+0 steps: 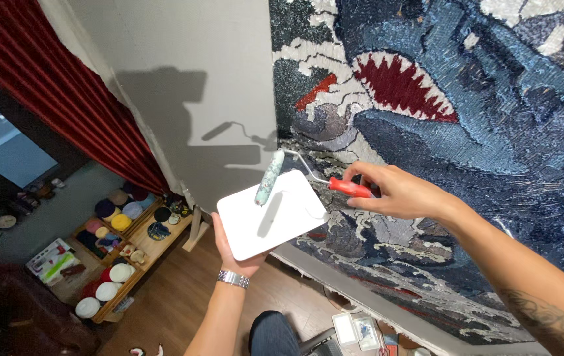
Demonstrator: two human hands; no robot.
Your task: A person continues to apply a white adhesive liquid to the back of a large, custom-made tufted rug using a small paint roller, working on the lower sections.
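- The left hand (241,254) is cupping the underside of a white tray (272,214), palm up, fingers mostly hidden beneath it; a metal watch (233,279) is sitting on that wrist.
- The tray is lying nearly flat, just below and in front of the tufted rug (466,132) stretched on the wall.
- The right hand (397,192) is closing around the red handle (351,188) of a small paint roller (269,177), fingers wrapped tight.
- The handle is pointing right toward the palm, while a bent wire arm is running left to the roller sleeve.
- The sleeve's long axis is running almost upright, tilted slightly, its lower end resting on the tray's upper left part and its top pointing up toward the rug's left edge.
- The sleeve is looking blotchy with pale, greenish coating.
- Below the tray, on the wooden floor, a small clear box (356,329) is lying open; its contents are too small to tell.
- Farther down and left of the tray, a low wooden shelf (153,247) is holding round yarn cones in white, yellow, purple and red in its compartments.
- A red curtain (64,86) is hanging left of the rug.
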